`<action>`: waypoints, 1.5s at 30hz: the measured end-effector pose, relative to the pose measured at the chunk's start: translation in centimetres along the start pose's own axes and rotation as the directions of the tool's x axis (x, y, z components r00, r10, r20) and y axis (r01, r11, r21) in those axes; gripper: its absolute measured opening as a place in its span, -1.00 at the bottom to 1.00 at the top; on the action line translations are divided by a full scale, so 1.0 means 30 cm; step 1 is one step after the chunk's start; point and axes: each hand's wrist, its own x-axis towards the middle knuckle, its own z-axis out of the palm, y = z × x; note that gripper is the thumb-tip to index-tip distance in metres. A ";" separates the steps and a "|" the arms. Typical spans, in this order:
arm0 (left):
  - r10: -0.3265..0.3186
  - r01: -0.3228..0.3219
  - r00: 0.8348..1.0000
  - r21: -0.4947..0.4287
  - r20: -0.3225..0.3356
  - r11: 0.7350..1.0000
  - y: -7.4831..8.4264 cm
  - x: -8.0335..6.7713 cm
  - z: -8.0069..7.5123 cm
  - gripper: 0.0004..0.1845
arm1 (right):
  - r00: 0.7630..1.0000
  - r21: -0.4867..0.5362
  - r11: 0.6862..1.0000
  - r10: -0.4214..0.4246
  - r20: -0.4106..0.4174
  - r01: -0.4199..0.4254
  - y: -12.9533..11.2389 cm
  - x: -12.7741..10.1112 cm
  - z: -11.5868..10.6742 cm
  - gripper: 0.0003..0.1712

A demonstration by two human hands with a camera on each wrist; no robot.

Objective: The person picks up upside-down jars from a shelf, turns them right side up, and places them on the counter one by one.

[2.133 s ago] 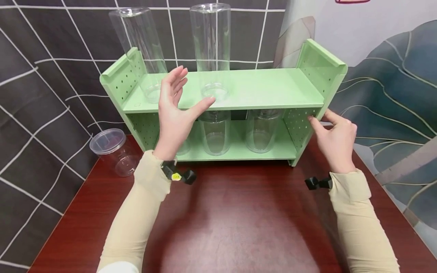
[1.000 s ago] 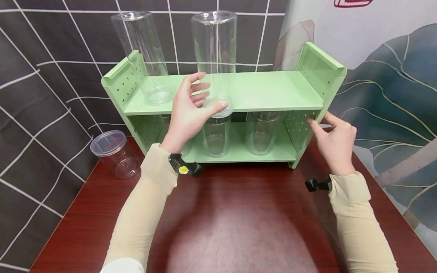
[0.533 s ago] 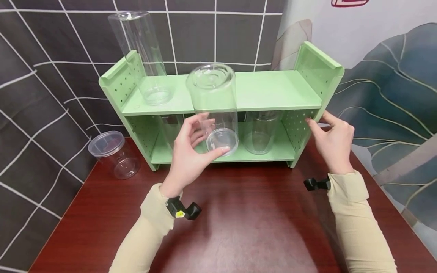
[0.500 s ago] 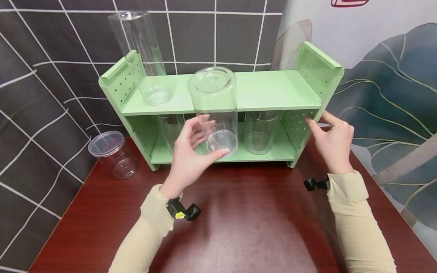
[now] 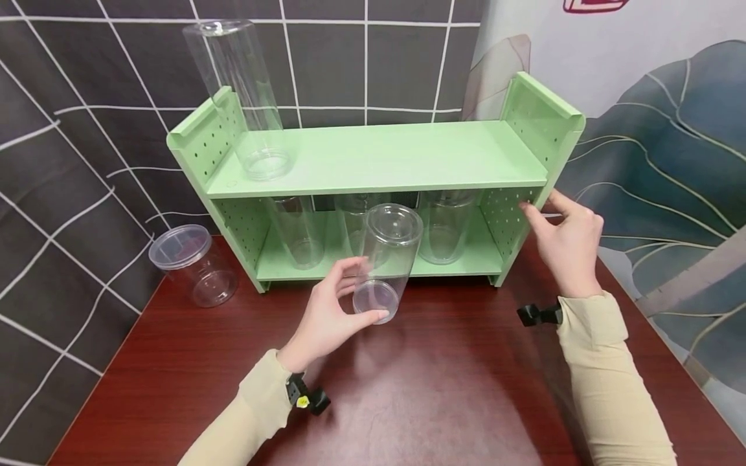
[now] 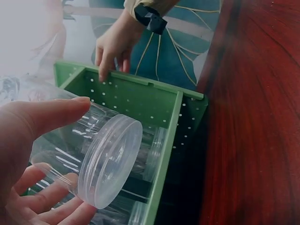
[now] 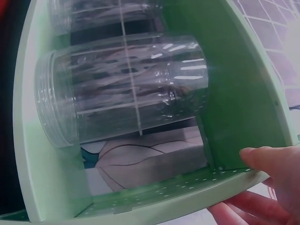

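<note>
My left hand [image 5: 332, 314] grips a clear plastic jar [image 5: 395, 259] near its lidded end, in front of the green two-tier shelf rack [image 5: 373, 155]. The lidded end points down, the jar leaning a little. In the left wrist view, the pale lid [image 6: 112, 159] faces away from the palm, with my thumb and fingers around the jar's wall. At the rack's right side panel, my right hand [image 5: 570, 244] pinches the panel's edge, thumb inside and fingers outside. The right wrist view shows a clear jar [image 7: 136, 89] on the lower shelf near that panel.
One tall clear jar [image 5: 250, 110] stands on the upper shelf's left end. Three more, including the left one [image 5: 300, 233], stand on the lower shelf. Left of the rack, a shorter lidded jar [image 5: 195, 265] stands on the red-brown table [image 5: 443, 388]. A tiled wall rises behind.
My left hand has taken hold of the middle jar on the upper shelf and brought it down and forward over the table. My right hand stays on the side panel.
</note>
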 end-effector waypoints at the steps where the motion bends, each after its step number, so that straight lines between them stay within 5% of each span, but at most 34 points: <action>1: -0.004 0.004 1.000 0.009 0.010 1.000 -0.003 -0.007 0.001 -0.12 | 1.000 0.001 1.000 0.001 0.003 -0.001 0.002 -0.001 0.000 -0.73; 4: -0.004 0.003 0.999 0.027 0.043 1.000 -0.009 -0.024 0.006 -0.13 | 0.998 0.008 0.999 0.041 0.048 -0.042 0.011 -0.017 -0.010 -0.65; 10: 0.016 -0.023 0.996 0.080 0.092 0.996 -0.012 -0.046 0.009 -0.08 | 0.978 0.150 0.974 0.150 0.144 -0.171 -0.026 -0.113 -0.062 -0.10; 14: 0.013 -0.024 0.994 0.108 0.104 0.994 -0.003 -0.046 0.013 -0.14 | 0.999 0.266 0.964 -0.021 0.044 0.009 -0.129 -0.178 -0.091 -0.03; 16: 0.009 -0.023 0.995 0.137 0.104 0.990 0.005 -0.043 0.017 -0.19 | 0.987 0.302 0.942 -0.160 0.032 0.143 -0.185 -0.206 -0.098 -0.07; 19: 0.011 -0.033 0.994 0.203 0.108 0.979 0.018 -0.041 0.025 -0.25 | 0.912 0.342 0.890 -0.373 0.171 0.301 -0.242 -0.249 -0.082 -0.13; 24: 0.049 -0.079 0.991 0.262 0.121 0.962 0.041 -0.042 0.037 -0.31 | 0.702 0.314 0.857 -0.514 0.492 0.408 -0.237 -0.320 -0.017 -0.04; 26: 0.066 -0.097 0.990 0.263 0.125 0.960 0.049 -0.042 0.039 -0.32 | 0.664 0.300 0.863 -0.505 0.551 0.408 -0.219 -0.337 0.007 -0.03; 33: 0.126 -0.163 0.980 0.252 0.156 0.954 0.064 -0.025 0.036 -0.32 | 0.591 0.243 0.897 -0.429 0.683 0.371 -0.189 -0.368 0.071 0.00; 36: 0.145 -0.168 0.982 0.208 0.122 0.964 0.062 -0.012 0.002 -0.19 | 0.588 0.246 0.903 -0.418 0.692 0.353 -0.183 -0.367 0.088 -0.02; 41: 0.131 -0.117 0.989 0.176 -0.069 0.977 0.075 0.003 -0.112 -0.14 | 0.639 0.261 0.918 -0.395 0.660 0.298 -0.161 -0.357 0.095 -0.03; 43: 0.144 -0.112 0.975 0.181 -0.172 0.977 0.091 0.008 -0.158 -0.18 | 0.652 0.268 0.922 -0.386 0.652 0.279 -0.153 -0.354 0.094 -0.04; 45: 0.170 -0.116 0.938 0.189 -0.301 0.975 0.119 0.014 -0.197 -0.23 | 0.664 0.277 0.924 -0.381 0.643 0.263 -0.146 -0.354 0.094 -0.07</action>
